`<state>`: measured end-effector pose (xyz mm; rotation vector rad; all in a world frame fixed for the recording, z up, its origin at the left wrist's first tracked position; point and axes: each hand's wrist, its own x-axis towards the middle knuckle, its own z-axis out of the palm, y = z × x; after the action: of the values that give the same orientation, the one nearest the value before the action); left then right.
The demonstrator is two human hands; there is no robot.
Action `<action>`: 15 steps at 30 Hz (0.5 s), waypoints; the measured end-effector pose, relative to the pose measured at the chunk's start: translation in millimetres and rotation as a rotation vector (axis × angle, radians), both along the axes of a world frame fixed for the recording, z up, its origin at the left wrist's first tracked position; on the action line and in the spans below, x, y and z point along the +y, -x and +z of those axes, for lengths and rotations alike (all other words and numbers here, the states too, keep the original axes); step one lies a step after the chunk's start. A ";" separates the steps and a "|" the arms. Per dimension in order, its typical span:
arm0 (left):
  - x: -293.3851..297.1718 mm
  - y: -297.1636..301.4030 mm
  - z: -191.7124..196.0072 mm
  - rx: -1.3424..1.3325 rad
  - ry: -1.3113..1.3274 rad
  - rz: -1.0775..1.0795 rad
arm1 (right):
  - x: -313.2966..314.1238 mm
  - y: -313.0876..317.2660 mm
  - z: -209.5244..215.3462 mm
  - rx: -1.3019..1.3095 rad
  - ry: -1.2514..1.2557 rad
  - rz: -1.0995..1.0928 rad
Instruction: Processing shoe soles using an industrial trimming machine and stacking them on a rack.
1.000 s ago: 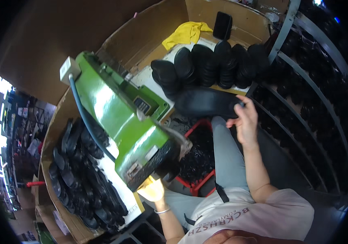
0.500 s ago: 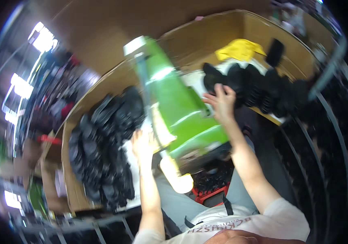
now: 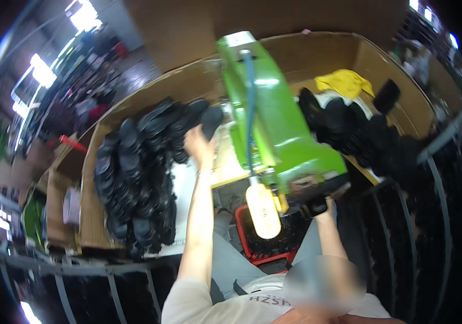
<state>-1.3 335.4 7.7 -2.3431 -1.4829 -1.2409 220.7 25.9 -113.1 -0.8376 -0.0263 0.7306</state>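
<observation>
A green machine [image 3: 282, 108] with a blue hose [image 3: 250, 102] and a pale yellow oblong part [image 3: 263, 210] stands in front of me. To its left, my left hand [image 3: 199, 143] is closed on a black shoe sole [image 3: 212, 121], at the edge of a large pile of black soles [image 3: 134, 156]. Below the machine's dark front end, my right hand [image 3: 324, 209] is partly hidden. A small dark piece [image 3: 316, 206] shows at its fingers, its kind unclear. More black soles [image 3: 350, 121] lie in rows right of the machine.
Cardboard walls [image 3: 150, 100] surround the work surface at the back and sides. Yellow cloth [image 3: 344, 82] lies at the back right beside an upright black piece [image 3: 386, 96]. A red crate [image 3: 244, 237] with black bits sits below, between my legs. Metal rails [image 3: 442, 216] run along the right.
My left hand has moved forward to the left pile and now holds a black sole. My right hand has come back from the right-hand soles to beneath the machine's front. The view has shifted.
</observation>
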 end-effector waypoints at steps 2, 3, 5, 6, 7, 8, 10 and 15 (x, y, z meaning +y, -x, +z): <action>-60.3 26.6 -0.2 -0.184 0.060 -0.122 | -26.3 35.3 38.4 -0.119 0.143 0.214; -95.8 34.8 3.9 -0.234 0.135 -0.169 | -39.2 42.7 37.3 -0.250 0.210 0.356; -171.9 64.7 5.6 -0.447 0.322 -0.297 | -55.3 67.1 46.8 -0.264 0.256 0.602; -208.5 79.3 6.7 -0.545 0.669 -0.276 | -60.9 75.6 58.8 -0.161 0.226 0.686; -237.2 91.5 7.0 -0.461 0.712 -0.400 | -66.3 80.1 62.0 -0.030 0.195 0.777; -259.8 98.5 3.8 -0.380 0.755 -0.521 | -72.7 83.5 62.3 0.196 0.183 0.818; -287.5 103.4 -9.1 -0.305 0.908 -0.717 | -88.3 85.8 69.8 0.111 0.225 0.897; -318.7 41.7 -9.9 -1.228 1.079 -0.800 | -150.0 93.3 71.8 0.057 0.205 0.607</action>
<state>-43.0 16.6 -2.2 -3.1381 -1.7505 -3.1495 127.4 -124.1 -41.3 -1.0159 -0.1624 1.3443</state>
